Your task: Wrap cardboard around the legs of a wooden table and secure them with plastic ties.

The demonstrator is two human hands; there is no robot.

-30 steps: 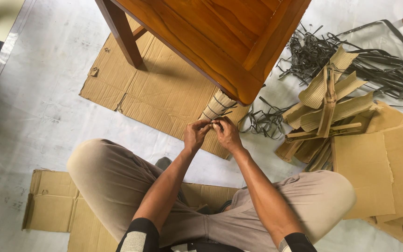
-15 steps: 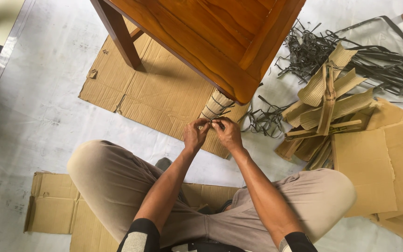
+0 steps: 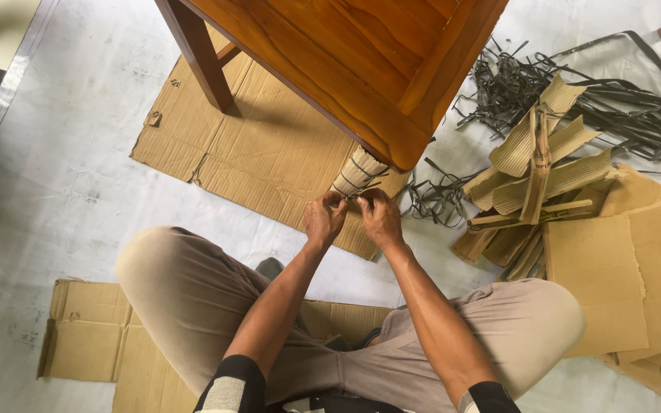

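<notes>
A: Where's the strap?

B: Round the cardboard-wrapped table leg (image 3: 359,173), under the wooden table (image 3: 361,61). Your left hand (image 3: 323,219) and right hand (image 3: 380,219) pinch the dark strap (image 3: 355,196).

A: How does it handle?

B: Likely stiff, springy, slick; pinch near the crossing.

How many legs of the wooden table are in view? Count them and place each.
2. One bare wooden leg stands at upper left on the flat cardboard. One cardboard-wrapped leg is at the near corner, where both hands meet. Others may be hidden under the tabletop.

There were two hands, left (image 3: 323,219) and right (image 3: 381,218), one wooden table (image 3: 361,61), two visible table legs, and two flat cardboard sheets on the floor.
</notes>
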